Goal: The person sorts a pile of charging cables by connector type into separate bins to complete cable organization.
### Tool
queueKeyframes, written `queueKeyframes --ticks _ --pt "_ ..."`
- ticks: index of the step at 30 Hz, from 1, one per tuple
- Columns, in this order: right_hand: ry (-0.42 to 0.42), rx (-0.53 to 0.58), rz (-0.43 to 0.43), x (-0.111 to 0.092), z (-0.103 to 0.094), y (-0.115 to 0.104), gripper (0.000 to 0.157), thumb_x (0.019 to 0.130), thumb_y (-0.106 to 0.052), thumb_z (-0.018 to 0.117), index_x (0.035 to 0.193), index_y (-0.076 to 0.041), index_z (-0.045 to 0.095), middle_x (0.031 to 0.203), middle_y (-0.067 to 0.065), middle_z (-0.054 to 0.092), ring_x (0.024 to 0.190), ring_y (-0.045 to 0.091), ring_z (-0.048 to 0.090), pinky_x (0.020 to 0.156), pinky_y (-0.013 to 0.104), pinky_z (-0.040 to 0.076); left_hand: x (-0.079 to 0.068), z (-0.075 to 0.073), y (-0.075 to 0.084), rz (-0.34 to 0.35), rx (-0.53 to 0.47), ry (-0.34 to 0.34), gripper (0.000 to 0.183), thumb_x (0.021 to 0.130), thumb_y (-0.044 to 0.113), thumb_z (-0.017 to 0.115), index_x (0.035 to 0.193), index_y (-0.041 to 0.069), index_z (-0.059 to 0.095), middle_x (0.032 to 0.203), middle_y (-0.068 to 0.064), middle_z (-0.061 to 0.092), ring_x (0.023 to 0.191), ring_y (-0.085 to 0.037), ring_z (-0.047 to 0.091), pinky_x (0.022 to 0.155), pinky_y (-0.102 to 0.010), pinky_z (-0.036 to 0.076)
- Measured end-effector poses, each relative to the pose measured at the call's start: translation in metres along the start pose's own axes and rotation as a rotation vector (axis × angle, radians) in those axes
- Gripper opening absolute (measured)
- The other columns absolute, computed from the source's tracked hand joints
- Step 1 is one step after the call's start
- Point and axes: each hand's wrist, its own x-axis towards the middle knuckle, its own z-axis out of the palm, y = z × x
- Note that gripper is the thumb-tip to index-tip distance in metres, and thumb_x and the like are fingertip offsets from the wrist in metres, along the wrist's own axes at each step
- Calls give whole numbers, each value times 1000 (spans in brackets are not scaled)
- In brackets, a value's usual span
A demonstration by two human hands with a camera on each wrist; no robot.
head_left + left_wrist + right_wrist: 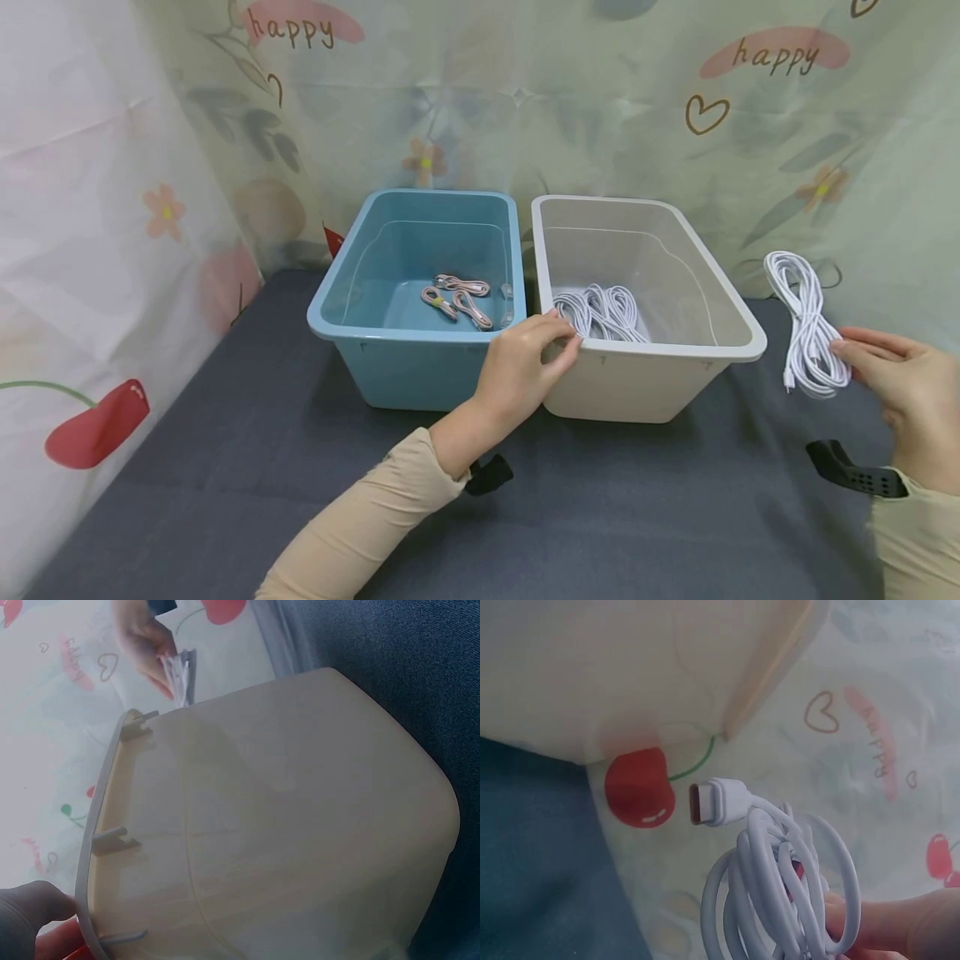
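My left hand (521,362) pinches the front rim of the off-white bin (630,387) near its left corner; the left wrist view shows the thumb (46,901) at the rim's edge. Out to the right of that bin, my right hand (911,387) holds up a coiled white charging cable (806,333) by its side. The cable's connector plug (724,801) sticks out of the loops in the right wrist view. Inside the off-white bin lie coiled white cables (603,312), partly hidden by the front rim.
A blue bin (405,367) stands left of the off-white one, holding several small pinkish cable bundles (461,300). Both bins rest on a dark cloth-covered table (225,467). Behind and at the left hangs a printed curtain (465,100). Black straps circle both wrists.
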Motion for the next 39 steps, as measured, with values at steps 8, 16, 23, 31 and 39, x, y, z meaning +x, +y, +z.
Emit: queueKeyframes --ticks 8,16,23,31,39 --pt "2 132 -78 -7 3 -12 16 80 -16 73 78 -31 67 62 -23 66 48 -4 55 40 39 5 0 0 0 -6 0 -2 13 87 16 65 95 9 73 96 -3 72 111 -14 63 91 -24 52" --pt "-63 307 -182 -8 7 -27 22 79 0 69 75 -22 71 63 -15 69 53 -4 61 37 12 37 0 1 0 -7 -4 1 14 86 15 65 95 8 73 96 -3 72 110 -14 64 91 -24 52" --pt "-43 281 -172 -7 12 -40 20 79 -4 71 75 -24 70 62 -17 68 52 -3 62 41 11 43 0 1 0 -9 -3 0 14 86 15 65 95 7 73 97 -4 72 111 -14 64 92 -25 52" --pt "6 240 -168 -9 18 -55 16 76 -12 75 75 -26 69 61 -19 66 52 -4 61 44 9 45 0 1 0 -10 -7 -2 15 87 15 65 96 7 73 97 -4 72 111 -14 63 91 -25 52" --pt "-12 233 -188 -9 26 -69 16 76 -11 75 77 -26 69 63 -19 67 54 -5 62 47 8 48 0 1 0 -6 -6 -2 14 86 15 65 95 7 73 97 -4 72 110 -14 64 91 -24 52"
